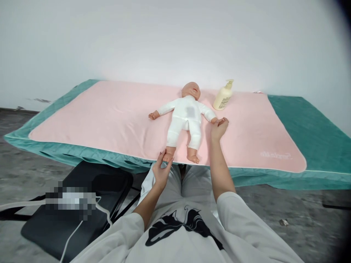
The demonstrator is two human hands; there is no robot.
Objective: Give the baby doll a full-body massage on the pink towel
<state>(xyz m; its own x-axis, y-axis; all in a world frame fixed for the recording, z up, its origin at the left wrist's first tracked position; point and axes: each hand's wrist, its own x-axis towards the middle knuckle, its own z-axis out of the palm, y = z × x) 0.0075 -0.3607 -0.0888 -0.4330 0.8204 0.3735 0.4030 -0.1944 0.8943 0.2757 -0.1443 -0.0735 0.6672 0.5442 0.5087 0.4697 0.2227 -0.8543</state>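
A baby doll [187,109] with a white cloth body lies face up on a pink mat [117,117], its head toward the wall. My left hand [162,170] is at the doll's foot on the left, thumb and fingers closed around it. At the doll's hand on the right is my right hand [220,128], its fingers bent and pinched about that small hand. Just beyond my right hand stands a cream pump bottle [223,96] with dark lettering. The doll's other arm is stretched out to the left, and its other foot rests near the mat's front edge.
Under the mat, a green cover [309,120] drapes over the table and hangs down its front. A pale wall [153,40] rises behind. A black folding chair [90,182] stands at the lower left, bearing a blurred-out device with white cables.
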